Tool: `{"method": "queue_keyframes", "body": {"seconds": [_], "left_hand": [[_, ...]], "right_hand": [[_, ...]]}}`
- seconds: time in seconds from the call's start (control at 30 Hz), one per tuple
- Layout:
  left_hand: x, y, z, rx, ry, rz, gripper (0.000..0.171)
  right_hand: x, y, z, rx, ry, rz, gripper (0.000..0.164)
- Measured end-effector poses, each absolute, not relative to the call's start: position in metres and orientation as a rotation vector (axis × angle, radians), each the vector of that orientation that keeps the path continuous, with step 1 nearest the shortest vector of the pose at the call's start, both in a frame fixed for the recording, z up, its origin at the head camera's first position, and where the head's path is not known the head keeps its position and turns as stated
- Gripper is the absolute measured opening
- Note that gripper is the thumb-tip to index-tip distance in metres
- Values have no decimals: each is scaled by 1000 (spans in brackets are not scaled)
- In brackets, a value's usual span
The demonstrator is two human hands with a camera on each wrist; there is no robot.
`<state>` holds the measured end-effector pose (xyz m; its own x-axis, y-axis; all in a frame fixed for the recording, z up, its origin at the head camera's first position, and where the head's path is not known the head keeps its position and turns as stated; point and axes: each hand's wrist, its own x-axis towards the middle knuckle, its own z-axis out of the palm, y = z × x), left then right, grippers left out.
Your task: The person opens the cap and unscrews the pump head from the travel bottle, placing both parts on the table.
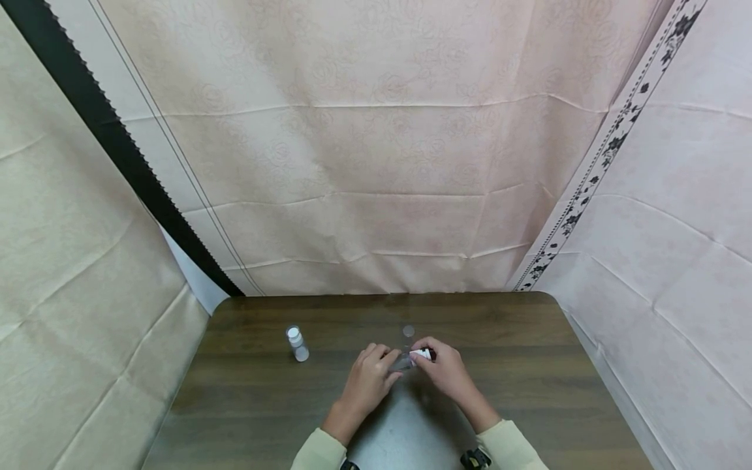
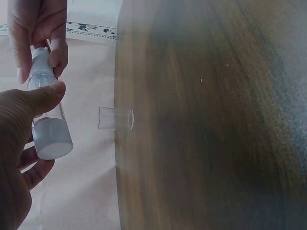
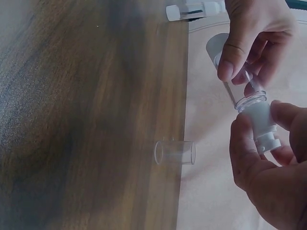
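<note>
My left hand (image 1: 367, 378) grips a clear pump bottle with a grey-white base (image 2: 54, 139), its thumb lying along the see-through body. At the bottle's other end, the fingers and thumb of my right hand (image 1: 444, 373) pinch the white pump top (image 3: 259, 117). The pump top sits at the clear threaded neck of the bottle; whether it is screwed tight I cannot tell. Both hands hold the bottle tilted above the table. A clear cylindrical cap (image 3: 175, 152) stands on the table just beyond the hands, touched by neither.
A second bottle with a white top (image 1: 297, 344) stands on the brown wood-grain table (image 1: 247, 405), left of my left hand. Pale cloth (image 1: 376, 156) hangs behind the table's far edge and along both sides.
</note>
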<state>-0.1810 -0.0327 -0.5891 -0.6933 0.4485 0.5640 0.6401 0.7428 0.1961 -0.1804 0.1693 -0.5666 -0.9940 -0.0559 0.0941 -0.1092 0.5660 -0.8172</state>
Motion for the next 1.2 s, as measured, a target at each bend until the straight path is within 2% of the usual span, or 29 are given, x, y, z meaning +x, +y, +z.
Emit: {"method": "queue_keyframes", "body": {"seconds": [0.33,0.8,0.97,1.2], "left_hand": [[-182,-34,-590,-805,-2458,-522,43],[-182,-35,-591,-816,-2434,-491,42],[-182,-34,-592,-825,-2403,-457,43],[-183,-32,-592,-837,-2402,-452,43]], "right_hand": [[-184,171,-566,161,-2687,1548,21],[-183,171,-565,206,-2670,1636,28],[-186,170,-565,108,-2728,1490,19],[-187,169,-565,133,-2791,1407,4]]}}
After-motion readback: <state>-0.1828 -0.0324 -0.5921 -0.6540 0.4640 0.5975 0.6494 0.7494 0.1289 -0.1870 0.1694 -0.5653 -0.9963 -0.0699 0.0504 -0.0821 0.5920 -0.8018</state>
